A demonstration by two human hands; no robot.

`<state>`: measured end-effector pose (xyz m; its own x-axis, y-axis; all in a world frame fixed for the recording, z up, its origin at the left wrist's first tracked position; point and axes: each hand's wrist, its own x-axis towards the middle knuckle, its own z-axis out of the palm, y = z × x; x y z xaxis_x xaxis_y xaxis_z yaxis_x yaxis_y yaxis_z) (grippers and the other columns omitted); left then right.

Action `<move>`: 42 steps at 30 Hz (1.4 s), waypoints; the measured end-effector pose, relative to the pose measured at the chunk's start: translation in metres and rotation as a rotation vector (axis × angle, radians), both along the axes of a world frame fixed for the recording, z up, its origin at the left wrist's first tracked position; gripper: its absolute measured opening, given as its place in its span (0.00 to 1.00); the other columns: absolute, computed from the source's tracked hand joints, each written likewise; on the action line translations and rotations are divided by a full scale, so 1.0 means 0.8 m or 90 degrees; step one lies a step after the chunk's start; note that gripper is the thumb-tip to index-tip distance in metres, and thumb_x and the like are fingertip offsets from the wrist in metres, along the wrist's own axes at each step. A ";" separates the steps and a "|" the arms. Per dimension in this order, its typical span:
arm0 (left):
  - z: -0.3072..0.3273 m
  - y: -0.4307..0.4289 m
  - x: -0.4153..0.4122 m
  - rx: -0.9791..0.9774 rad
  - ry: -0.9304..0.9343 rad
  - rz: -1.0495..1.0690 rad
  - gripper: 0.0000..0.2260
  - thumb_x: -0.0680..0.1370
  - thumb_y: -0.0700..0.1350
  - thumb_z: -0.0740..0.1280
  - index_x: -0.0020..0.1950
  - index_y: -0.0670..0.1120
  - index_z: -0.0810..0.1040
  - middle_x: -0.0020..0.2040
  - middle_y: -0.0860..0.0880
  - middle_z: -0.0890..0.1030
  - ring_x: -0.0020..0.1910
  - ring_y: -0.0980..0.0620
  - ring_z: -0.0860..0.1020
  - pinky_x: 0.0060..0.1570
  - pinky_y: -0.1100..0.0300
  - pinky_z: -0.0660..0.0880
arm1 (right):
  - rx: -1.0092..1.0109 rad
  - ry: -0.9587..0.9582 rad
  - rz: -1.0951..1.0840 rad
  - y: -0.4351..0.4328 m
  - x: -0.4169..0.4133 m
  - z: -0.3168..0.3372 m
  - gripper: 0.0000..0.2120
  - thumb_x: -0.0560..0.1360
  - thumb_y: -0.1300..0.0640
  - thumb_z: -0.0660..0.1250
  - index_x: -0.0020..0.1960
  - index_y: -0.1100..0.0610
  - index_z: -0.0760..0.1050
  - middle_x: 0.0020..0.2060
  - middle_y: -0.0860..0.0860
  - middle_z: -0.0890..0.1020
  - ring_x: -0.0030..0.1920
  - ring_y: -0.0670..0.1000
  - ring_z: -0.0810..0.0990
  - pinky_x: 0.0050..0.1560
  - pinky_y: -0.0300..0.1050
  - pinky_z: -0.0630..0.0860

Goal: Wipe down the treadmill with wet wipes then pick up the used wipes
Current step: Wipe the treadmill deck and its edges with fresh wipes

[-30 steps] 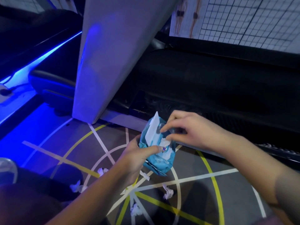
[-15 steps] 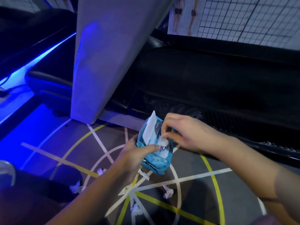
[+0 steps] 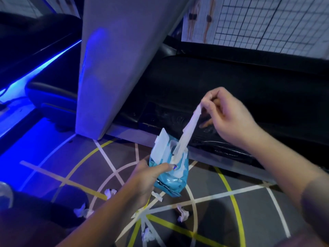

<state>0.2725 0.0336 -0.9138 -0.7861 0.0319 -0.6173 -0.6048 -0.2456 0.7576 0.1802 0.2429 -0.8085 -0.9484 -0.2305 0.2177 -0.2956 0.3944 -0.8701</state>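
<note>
My left hand (image 3: 145,177) grips a teal pack of wet wipes (image 3: 169,175) with its white flap lifted, held low in the middle of the view. My right hand (image 3: 229,118) pinches the top of a fresh white wipe (image 3: 188,136), which stretches up and right out of the pack's opening. The black treadmill (image 3: 222,90) lies just behind both hands, its grey upright post (image 3: 115,65) rising at the left. Several crumpled used wipes (image 3: 182,213) lie on the floor below my hands.
The grey floor (image 3: 258,211) carries yellow and white lines. Blue light strips (image 3: 44,68) glow along another dark machine at the left. A gridded white panel (image 3: 258,20) stands behind the treadmill. A dark shoe (image 3: 44,211) sits at the lower left.
My right hand has risen up and right from the pack's opening, drawing a wipe out with it. My left hand keeps hold of the pack.
</note>
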 end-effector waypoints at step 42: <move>-0.004 -0.081 -0.013 -0.038 0.044 0.167 0.17 0.75 0.34 0.73 0.64 0.40 0.81 0.53 0.37 0.87 0.51 0.35 0.86 0.45 0.48 0.82 | 0.408 0.127 -0.158 -0.040 -0.117 0.004 0.13 0.78 0.62 0.58 0.61 0.55 0.64 0.40 0.54 0.76 0.38 0.61 0.76 0.39 0.51 0.69</move>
